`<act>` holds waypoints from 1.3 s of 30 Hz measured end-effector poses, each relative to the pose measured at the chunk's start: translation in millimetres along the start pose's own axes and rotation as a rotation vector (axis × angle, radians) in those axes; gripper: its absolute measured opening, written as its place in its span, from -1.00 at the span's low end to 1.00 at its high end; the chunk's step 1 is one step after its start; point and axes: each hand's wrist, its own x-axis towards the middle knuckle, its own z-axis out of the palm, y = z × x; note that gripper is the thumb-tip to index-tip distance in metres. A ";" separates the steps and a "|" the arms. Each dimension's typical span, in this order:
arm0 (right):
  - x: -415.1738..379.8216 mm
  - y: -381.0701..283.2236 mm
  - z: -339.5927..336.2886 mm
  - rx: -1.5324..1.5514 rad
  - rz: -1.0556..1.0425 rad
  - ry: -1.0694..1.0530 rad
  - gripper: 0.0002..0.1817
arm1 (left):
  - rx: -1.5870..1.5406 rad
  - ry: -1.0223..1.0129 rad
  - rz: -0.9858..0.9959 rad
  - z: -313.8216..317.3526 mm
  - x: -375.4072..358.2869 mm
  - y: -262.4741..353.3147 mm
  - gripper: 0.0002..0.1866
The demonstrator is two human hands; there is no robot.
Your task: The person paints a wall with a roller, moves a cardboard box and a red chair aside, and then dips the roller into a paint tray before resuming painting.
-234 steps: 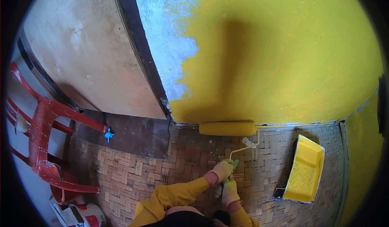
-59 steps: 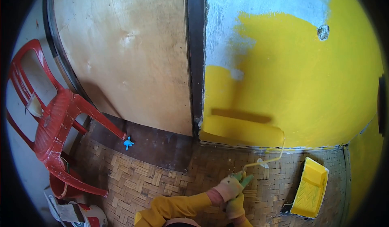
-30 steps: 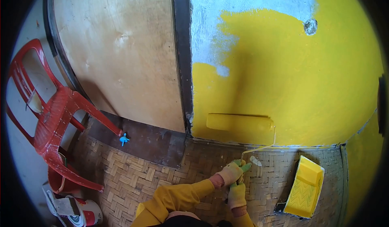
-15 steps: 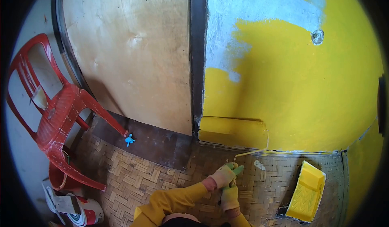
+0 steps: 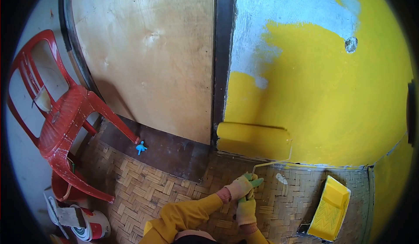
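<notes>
A paint roller [image 5: 253, 136] covered in yellow rests against the bottom of the yellow wall [image 5: 314, 109], beside the dark door post. Its wire frame bends down to a handle between my gloved hands. My left hand [image 5: 241, 187] is wrapped round the handle's upper part, and my right hand [image 5: 246, 210] grips it just below. The handle itself is mostly hidden by the gloves. To the right, a yellow paint tray [image 5: 329, 209] lies on the woven floor [image 5: 148, 187]. Bare bluish-white wall [image 5: 279, 4] shows above the yellow area.
A red plastic chair [image 5: 65, 122] stands at the left, with a red bucket [image 5: 65, 185] behind its legs. A paint can [image 5: 97, 226] is at the lower left. A small blue object [image 5: 140, 148] lies by a chair leg. A wooden panel [image 5: 144, 61] fills the centre left.
The view has shifted slightly, so the wall and door post appear farther right. The roller sits slightly higher and closer to the door post. Both hands keep their hold.
</notes>
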 end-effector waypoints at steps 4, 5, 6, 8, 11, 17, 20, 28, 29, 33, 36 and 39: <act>-10.4 -37.0 -2.9 0.281 0.379 -0.028 -0.74 | -0.047 0.019 -0.038 3.1 -2.6 8.3 -0.71; -8.0 -36.1 -4.6 0.322 0.377 -0.056 -0.75 | -0.045 0.017 -0.040 3.4 -4.0 14.6 -0.71; -4.6 -36.3 -4.7 0.365 0.372 -0.083 -0.76 | -0.039 0.012 -0.011 2.6 -4.2 22.5 -0.71; 4.0 -42.5 3.5 0.279 0.163 -0.056 -0.83 | -0.035 0.007 0.016 0.8 -7.6 43.9 -0.70; 12.1 -61.6 13.8 0.136 -0.159 -0.035 -0.87 | 0.056 -0.028 0.138 -5.2 -16.0 66.1 -0.68; 9.6 -2.0 16.0 -0.079 -0.339 0.029 -0.84 | 0.010 -0.049 0.104 -13.3 -8.0 25.5 -0.67; -0.1 2.7 15.4 -0.067 -0.128 0.003 -0.84 | -0.131 -0.044 -0.033 -12.8 -5.0 3.4 -0.67; 7.6 -47.8 27.3 0.089 -0.244 0.017 -0.85 | -0.015 -0.068 0.111 -14.0 -26.8 72.3 -0.68; 8.9 -57.0 27.1 0.101 -0.188 -0.036 -0.84 | -0.051 -0.090 0.141 -15.1 -29.1 77.9 -0.68; 9.2 -58.7 28.4 -0.121 -0.400 0.025 -0.79 | -0.071 -0.122 0.168 -21.8 -24.9 65.0 -0.68; -1.1 -46.3 24.4 -0.202 -0.326 0.050 -0.84 | -0.084 -0.131 0.129 -22.4 -16.9 34.4 -0.68; -5.4 -35.4 17.3 -0.183 -0.153 -0.015 -0.82 | -0.133 -0.131 0.060 -19.4 -13.4 19.8 -0.67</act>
